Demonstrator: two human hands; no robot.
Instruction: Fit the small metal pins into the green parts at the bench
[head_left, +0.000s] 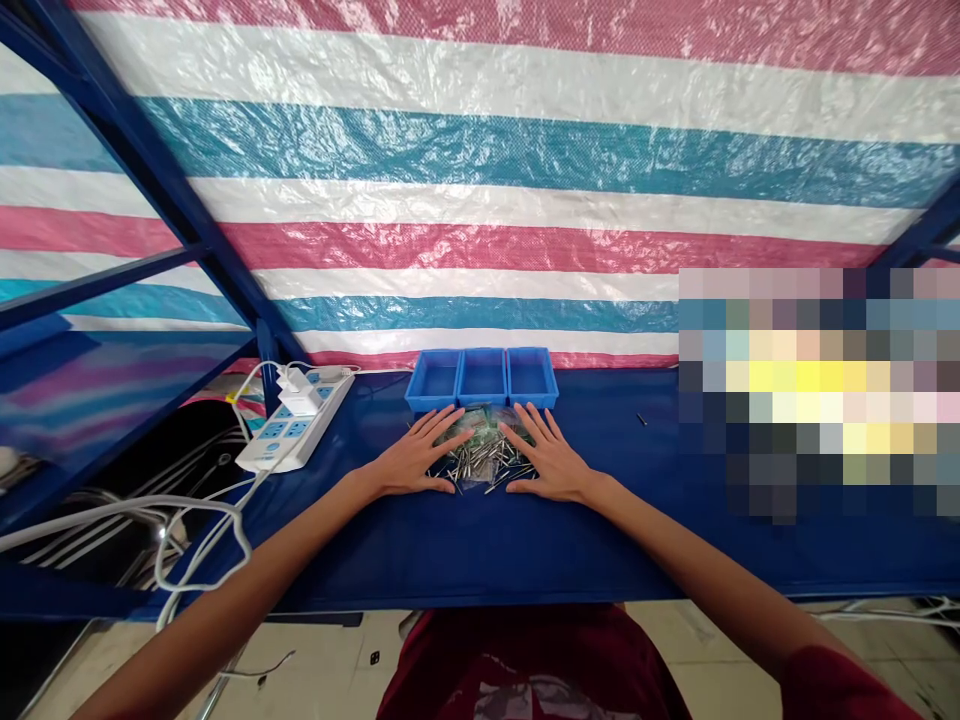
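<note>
A loose heap of thin metal pieces [480, 458], like small screws or pins, lies on the blue table with clear plastic bags [477, 420] among it. At the left side of the heap rests my left hand [420, 455], fingers spread and pointing inward. My right hand [551, 458] mirrors it on the right, also spread. Both hands touch the edges of the heap and grip nothing. Just behind my fingertips stand three blue trays [482, 375] side by side. The exact kind of the metal pieces is too small to make out.
A white power strip [300, 425] with a plugged-in white adapter [298, 392] sits at the left, its cables [202, 560] hanging over the table's left end. One thin dark piece [642, 419] lies apart on the right. Blue metal posts [150, 170] and a striped sheet [480, 150] enclose the table [420, 555].
</note>
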